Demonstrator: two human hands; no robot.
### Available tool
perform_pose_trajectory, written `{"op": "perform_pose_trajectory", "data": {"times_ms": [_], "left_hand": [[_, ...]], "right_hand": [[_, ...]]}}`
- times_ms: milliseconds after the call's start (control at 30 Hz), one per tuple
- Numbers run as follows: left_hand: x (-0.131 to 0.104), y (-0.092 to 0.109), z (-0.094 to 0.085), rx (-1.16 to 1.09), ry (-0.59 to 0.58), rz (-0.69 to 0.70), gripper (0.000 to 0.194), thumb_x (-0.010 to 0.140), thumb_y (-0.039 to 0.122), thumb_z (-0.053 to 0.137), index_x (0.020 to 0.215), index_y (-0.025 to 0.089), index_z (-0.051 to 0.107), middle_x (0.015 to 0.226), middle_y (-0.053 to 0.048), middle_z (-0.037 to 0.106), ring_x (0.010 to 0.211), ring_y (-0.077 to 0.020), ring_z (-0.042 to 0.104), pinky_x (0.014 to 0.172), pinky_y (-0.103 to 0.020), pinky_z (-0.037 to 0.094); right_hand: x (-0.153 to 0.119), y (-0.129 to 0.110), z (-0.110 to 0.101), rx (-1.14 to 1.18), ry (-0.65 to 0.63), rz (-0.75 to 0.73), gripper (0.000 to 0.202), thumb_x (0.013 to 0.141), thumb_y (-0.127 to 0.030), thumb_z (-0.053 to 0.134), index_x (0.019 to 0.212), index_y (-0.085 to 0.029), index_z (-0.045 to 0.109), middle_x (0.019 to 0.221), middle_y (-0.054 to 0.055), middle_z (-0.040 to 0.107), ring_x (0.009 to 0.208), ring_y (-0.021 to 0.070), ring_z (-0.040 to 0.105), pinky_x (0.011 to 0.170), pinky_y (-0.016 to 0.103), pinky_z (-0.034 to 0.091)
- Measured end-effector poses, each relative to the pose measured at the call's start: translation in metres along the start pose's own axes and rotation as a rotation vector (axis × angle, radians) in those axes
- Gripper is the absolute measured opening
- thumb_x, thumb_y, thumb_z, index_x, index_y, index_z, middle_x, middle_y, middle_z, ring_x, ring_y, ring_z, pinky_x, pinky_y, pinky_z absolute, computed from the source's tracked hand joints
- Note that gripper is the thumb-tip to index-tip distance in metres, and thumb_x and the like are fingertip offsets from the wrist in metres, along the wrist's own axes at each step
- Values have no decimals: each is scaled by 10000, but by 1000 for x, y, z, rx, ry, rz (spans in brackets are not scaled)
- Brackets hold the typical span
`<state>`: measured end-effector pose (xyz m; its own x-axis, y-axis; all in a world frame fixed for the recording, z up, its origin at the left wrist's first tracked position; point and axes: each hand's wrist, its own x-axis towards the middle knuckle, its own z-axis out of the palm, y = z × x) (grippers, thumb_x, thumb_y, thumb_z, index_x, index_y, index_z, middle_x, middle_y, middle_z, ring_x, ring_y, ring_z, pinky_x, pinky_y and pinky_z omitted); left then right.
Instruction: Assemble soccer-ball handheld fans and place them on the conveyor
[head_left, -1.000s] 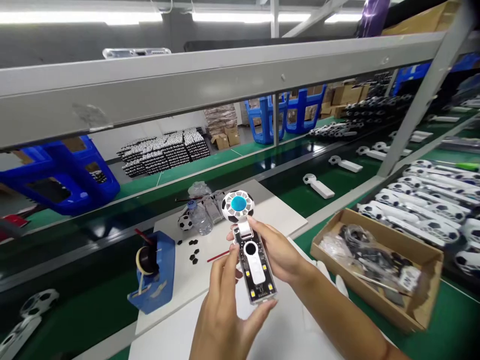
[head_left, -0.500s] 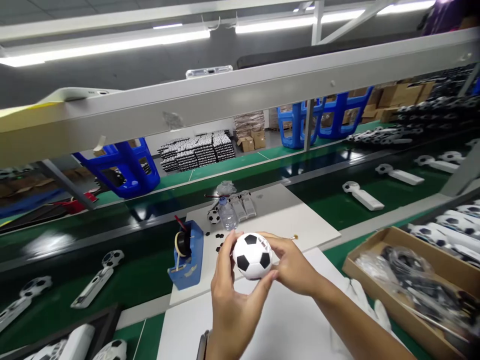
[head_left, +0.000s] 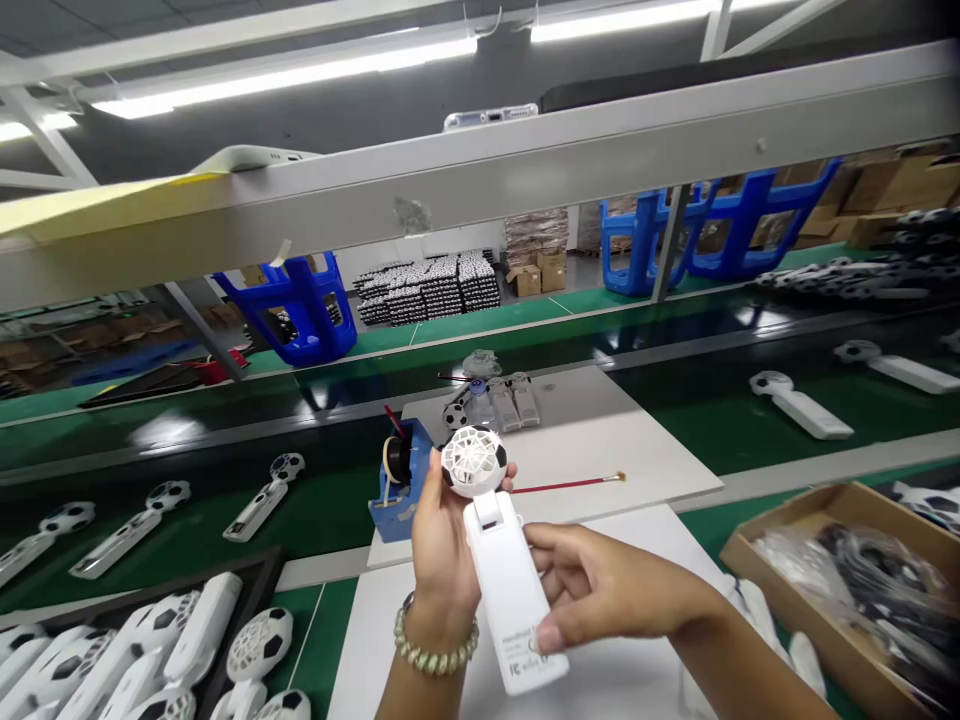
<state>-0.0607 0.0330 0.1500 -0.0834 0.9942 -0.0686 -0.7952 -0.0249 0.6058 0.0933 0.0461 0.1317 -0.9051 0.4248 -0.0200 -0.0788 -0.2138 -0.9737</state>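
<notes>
A white handheld fan (head_left: 504, 590) with a round football-patterned head is held in front of me, its slatted grille and the printed side of its handle facing up. My left hand (head_left: 444, 550) cradles it from behind, fingers round the head. With my right hand (head_left: 600, 590) I grip the handle, thumb pressed on its lower end near the print. Beyond the head lie a clear plastic bottle (head_left: 481, 405) and a few more fans (head_left: 516, 403) on the white board. A red-handled brush (head_left: 570, 485) lies just past my hands.
A blue tape dispenser (head_left: 401, 490) stands at the left of the white board (head_left: 645, 430). Fans lie along the green conveyor belt (head_left: 330, 540). At right is a cardboard box (head_left: 750, 560) of cables and bags, with white gloves (head_left: 765, 620) beside it. A black tray (head_left: 259, 590) holds fans at lower left.
The fan has been turned from its ball side, with the handle hidden, to grille and handle showing. My right hand has moved from the head down to the handle. The view has swung left.
</notes>
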Motion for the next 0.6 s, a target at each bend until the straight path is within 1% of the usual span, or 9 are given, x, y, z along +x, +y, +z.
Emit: {"op": "perform_pose_trajectory", "data": {"times_ms": [100,200,267,300,367,433,500,567,600], "left_hand": [[4,-1,-2,-6,59,69,391,885,463,446,1025,149,632,819,-115,702,635,-171,643,538,-253,514],[8,-5,-6,60,114,229,405,882,480,447,1042,148,614,881,-113,692,749,-186,653,654,-284,525],[12,-9,-8,163,103,354,374,844,458,531,1068,164,587,966,-94,673,879,-195,637,758,-297,506],[14,-11,-9,232,86,391,375,811,429,590,1089,179,568,1028,-86,655,952,-202,617,816,-310,486],[15,-15,-10,384,54,416,414,754,370,665,1113,206,541,1175,-83,596,1104,-227,548,926,-352,423],[12,-17,-10,544,11,392,414,748,377,662,1110,217,540,1269,-95,538,1190,-263,484,973,-407,379],[7,-19,-8,695,-59,370,386,766,416,631,1089,216,560,1269,-106,536,1202,-281,470,964,-427,378],[2,-18,-8,804,-134,342,371,783,425,610,1091,221,569,1255,-105,544,1199,-276,470,959,-419,381],[1,-18,-8,840,-160,333,362,795,423,597,1097,226,567,1264,-102,537,1200,-269,469,962,-412,379]], "right_hand": [[-1,0,7,-95,87,-20,774,611,-220,808,1290,-180,438,1102,85,602,999,237,609,811,328,510],[1,5,12,-307,368,-27,702,635,-218,771,1249,-219,431,1062,59,612,892,204,620,675,270,512],[6,9,5,-492,586,-22,557,665,-233,721,1161,-218,467,970,40,628,784,183,608,595,251,479],[9,10,-4,-593,679,-20,483,669,-232,701,1102,-211,490,918,30,632,744,176,596,580,249,460],[15,6,-34,-765,877,-19,374,655,-234,692,989,-200,525,841,19,630,716,174,579,594,253,430],[19,-6,-78,-819,1101,-5,342,636,-250,712,929,-192,545,811,23,626,720,181,576,609,258,415],[15,-22,-126,-755,1306,29,344,618,-265,745,886,-166,553,779,40,616,675,177,569,579,260,406],[5,-37,-167,-682,1433,46,317,646,-255,744,861,-131,547,738,47,596,601,154,546,543,266,409],[-3,-43,-182,-649,1482,32,276,683,-251,729,843,-121,546,725,34,584,579,134,532,539,262,416]]}}
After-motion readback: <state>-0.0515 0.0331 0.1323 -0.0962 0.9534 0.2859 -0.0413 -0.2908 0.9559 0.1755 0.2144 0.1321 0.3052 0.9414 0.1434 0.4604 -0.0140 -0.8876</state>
